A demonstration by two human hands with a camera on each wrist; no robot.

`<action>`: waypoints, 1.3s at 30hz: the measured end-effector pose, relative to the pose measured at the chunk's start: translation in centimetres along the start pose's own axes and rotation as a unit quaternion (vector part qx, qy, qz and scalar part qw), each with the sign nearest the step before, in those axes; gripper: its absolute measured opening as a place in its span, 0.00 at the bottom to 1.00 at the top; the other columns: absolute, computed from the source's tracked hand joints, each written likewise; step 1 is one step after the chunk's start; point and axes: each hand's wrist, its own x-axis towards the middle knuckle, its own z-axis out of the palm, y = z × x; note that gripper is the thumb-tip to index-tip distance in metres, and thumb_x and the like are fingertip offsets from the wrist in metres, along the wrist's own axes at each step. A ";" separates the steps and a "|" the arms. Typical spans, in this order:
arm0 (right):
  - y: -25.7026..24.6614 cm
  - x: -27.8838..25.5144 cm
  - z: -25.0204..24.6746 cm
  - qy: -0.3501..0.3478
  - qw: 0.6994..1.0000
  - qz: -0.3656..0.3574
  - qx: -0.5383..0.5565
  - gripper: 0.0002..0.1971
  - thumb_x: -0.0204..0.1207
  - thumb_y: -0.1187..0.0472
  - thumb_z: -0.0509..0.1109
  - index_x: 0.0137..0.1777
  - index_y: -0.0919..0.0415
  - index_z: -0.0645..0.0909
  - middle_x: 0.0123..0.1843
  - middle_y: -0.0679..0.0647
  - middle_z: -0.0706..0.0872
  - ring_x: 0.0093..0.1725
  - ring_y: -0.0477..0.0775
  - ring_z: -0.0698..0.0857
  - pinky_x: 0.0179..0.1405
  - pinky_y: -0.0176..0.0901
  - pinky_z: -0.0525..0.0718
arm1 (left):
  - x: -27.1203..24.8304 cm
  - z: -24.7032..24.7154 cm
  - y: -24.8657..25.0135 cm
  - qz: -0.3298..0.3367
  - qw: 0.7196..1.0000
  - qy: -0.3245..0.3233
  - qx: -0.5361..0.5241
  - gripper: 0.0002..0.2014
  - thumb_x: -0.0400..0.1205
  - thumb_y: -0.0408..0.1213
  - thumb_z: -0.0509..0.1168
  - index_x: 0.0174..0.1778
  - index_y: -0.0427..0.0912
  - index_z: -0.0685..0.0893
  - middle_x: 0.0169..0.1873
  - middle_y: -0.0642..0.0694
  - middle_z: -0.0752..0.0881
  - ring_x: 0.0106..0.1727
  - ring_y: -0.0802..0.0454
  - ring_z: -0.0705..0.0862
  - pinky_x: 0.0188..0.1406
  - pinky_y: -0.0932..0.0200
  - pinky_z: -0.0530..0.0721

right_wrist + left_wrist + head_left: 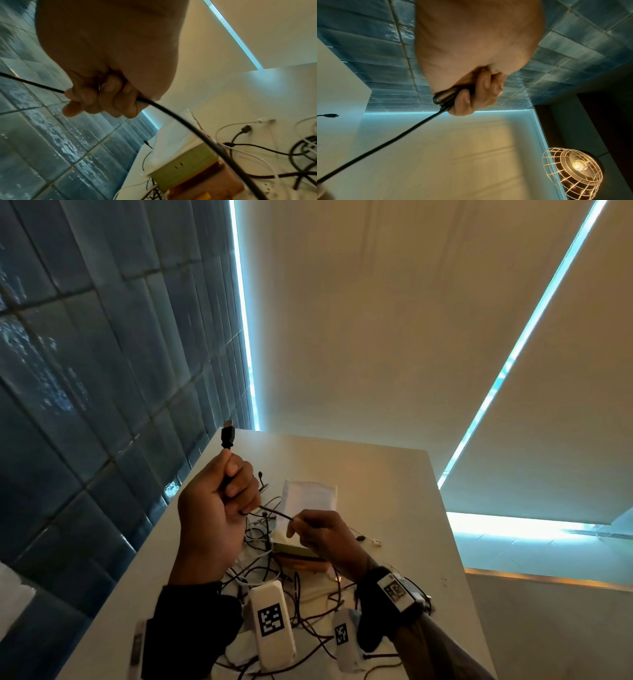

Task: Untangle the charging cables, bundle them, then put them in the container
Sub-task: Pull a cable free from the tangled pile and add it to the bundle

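Cable (274, 511), thin and black, loops in left hand (212, 508) grip; right hand (325, 534) pinches it.

The camera on my head looks forward and down over the white table (376, 474), taking in both hands from behind, the blue tiled wall (85, 371) to the left and the blinds ahead. My left wrist camera sits tight against the left hand (471, 54), facing along it toward the same tiles. My right wrist camera, just as close to the right hand (111, 54), shares those tiles and the table's cluttered top.
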 end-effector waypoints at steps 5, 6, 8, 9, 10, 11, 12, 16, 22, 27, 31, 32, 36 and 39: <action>2.8 -0.1 -1.0 0.036 0.999 0.027 -0.024 0.12 0.84 0.66 0.62 0.41 0.67 0.83 0.30 0.48 0.77 0.27 0.43 0.69 0.28 0.30 0.70 | -0.4 0.4 1.0 0.014 1.000 -0.015 -0.002 0.18 0.86 0.42 0.51 0.29 0.46 0.71 0.16 0.55 0.63 0.17 0.60 0.57 0.16 0.66 0.60; 3.3 -0.2 -1.1 0.048 0.998 0.034 -0.037 0.11 0.83 0.66 0.62 0.42 0.68 0.83 0.32 0.50 0.77 0.28 0.42 0.70 0.30 0.30 0.71 | -0.4 0.6 1.2 0.018 1.000 -0.016 0.005 0.18 0.86 0.43 0.51 0.29 0.46 0.71 0.16 0.55 0.63 0.17 0.60 0.57 0.16 0.66 0.61; 4.2 -0.5 -1.4 0.066 0.995 0.047 -0.050 0.11 0.83 0.66 0.63 0.41 0.67 0.83 0.35 0.52 0.78 0.31 0.40 0.74 0.31 0.30 0.73 | -0.5 0.7 1.4 0.018 0.999 -0.013 0.023 0.18 0.85 0.44 0.52 0.28 0.47 0.72 0.16 0.55 0.62 0.17 0.59 0.57 0.16 0.65 0.61; 4.5 -0.6 -1.5 0.072 0.995 0.057 -0.048 0.11 0.82 0.66 0.63 0.40 0.66 0.83 0.35 0.53 0.78 0.30 0.41 0.74 0.30 0.30 0.73 | -0.5 0.6 1.4 0.013 0.999 -0.013 0.032 0.18 0.85 0.44 0.52 0.28 0.46 0.72 0.16 0.54 0.62 0.17 0.59 0.56 0.16 0.65 0.60; 4.8 -0.6 -1.5 0.080 0.993 0.071 -0.045 0.11 0.82 0.66 0.63 0.40 0.65 0.83 0.34 0.53 0.78 0.29 0.42 0.73 0.27 0.31 0.73 | -0.5 0.6 1.3 0.005 0.999 -0.016 0.041 0.18 0.85 0.43 0.52 0.28 0.46 0.72 0.16 0.54 0.62 0.17 0.59 0.56 0.16 0.64 0.58; 4.9 -0.6 -1.5 0.090 0.991 0.088 -0.040 0.12 0.82 0.65 0.63 0.39 0.65 0.83 0.32 0.53 0.77 0.28 0.42 0.73 0.26 0.31 0.72 | -0.5 0.7 1.1 -0.004 0.998 -0.021 0.055 0.18 0.85 0.42 0.52 0.29 0.45 0.71 0.16 0.54 0.62 0.17 0.59 0.55 0.17 0.62 0.55; 4.8 -0.5 -1.5 0.107 0.988 0.106 -0.034 0.12 0.82 0.65 0.64 0.38 0.65 0.84 0.31 0.51 0.78 0.27 0.42 0.73 0.24 0.30 0.72 | -0.5 0.8 0.9 -0.014 0.997 -0.029 0.076 0.18 0.86 0.41 0.51 0.29 0.45 0.71 0.17 0.54 0.62 0.17 0.59 0.55 0.18 0.60 0.53; 3.2 -0.4 -1.4 0.204 0.970 0.128 -0.012 0.12 0.80 0.62 0.67 0.38 0.66 0.87 0.24 0.45 0.76 0.23 0.42 0.69 0.19 0.31 0.66 | -0.4 1.3 -0.5 -0.046 0.983 -0.009 0.179 0.18 0.87 0.38 0.51 0.29 0.43 0.70 0.16 0.50 0.63 0.17 0.57 0.56 0.17 0.63 0.52; -4.5 -0.5 -0.5 0.160 0.980 -0.018 0.118 0.09 0.81 0.64 0.66 0.42 0.65 0.84 0.23 0.50 0.67 0.21 0.47 0.60 0.19 0.37 0.57 | 0.1 0.5 -1.9 -0.081 0.965 0.059 0.243 0.17 0.87 0.37 0.50 0.32 0.41 0.69 0.24 0.38 0.85 0.14 0.51 0.71 0.14 0.66 0.62; -7.9 -1.6 0.3 0.016 0.988 -0.097 0.116 0.09 0.80 0.66 0.66 0.41 0.60 0.85 0.24 0.48 0.72 0.23 0.48 0.60 0.20 0.39 0.57 | 0.1 1.2 -1.7 -0.090 0.974 0.088 0.187 0.17 0.89 0.37 0.49 0.33 0.42 0.68 0.26 0.43 0.89 0.25 0.52 0.87 0.21 0.64 0.79; -6.5 -2.7 0.8 -0.063 0.993 -0.079 0.055 0.11 0.81 0.70 0.66 0.39 0.60 0.84 0.26 0.55 0.72 0.22 0.49 0.65 0.20 0.34 0.64 | 0.1 1.6 -1.1 -0.116 0.992 0.051 0.023 0.18 0.89 0.43 0.49 0.32 0.44 0.70 0.38 0.34 0.90 0.36 0.43 0.90 0.35 0.56 0.88; -6.0 -3.0 0.8 -0.072 0.994 -0.064 0.051 0.13 0.81 0.70 0.65 0.38 0.59 0.84 0.26 0.56 0.73 0.22 0.48 0.67 0.20 0.34 0.66 | 0.1 1.7 -0.9 -0.107 0.993 0.046 -0.003 0.18 0.88 0.43 0.50 0.32 0.44 0.70 0.33 0.36 0.88 0.31 0.45 0.86 0.32 0.57 0.86; -3.4 -4.8 -0.7 -0.047 0.999 -0.002 -0.012 0.11 0.84 0.66 0.63 0.42 0.62 0.83 0.28 0.42 0.82 0.26 0.36 0.76 0.27 0.25 0.72 | 0.3 1.7 -1.1 -0.072 0.996 0.052 0.016 0.18 0.87 0.41 0.51 0.30 0.44 0.69 0.20 0.48 0.70 0.19 0.55 0.63 0.22 0.60 0.64; -1.1 -7.1 -2.8 -0.020 0.997 0.002 -0.079 0.12 0.85 0.60 0.62 0.40 0.57 0.83 0.27 0.42 0.77 0.26 0.40 0.72 0.26 0.30 0.69 | 0.3 1.5 -1.5 -0.073 0.993 0.069 0.054 0.18 0.87 0.39 0.52 0.29 0.44 0.69 0.19 0.51 0.66 0.18 0.56 0.60 0.23 0.59 0.61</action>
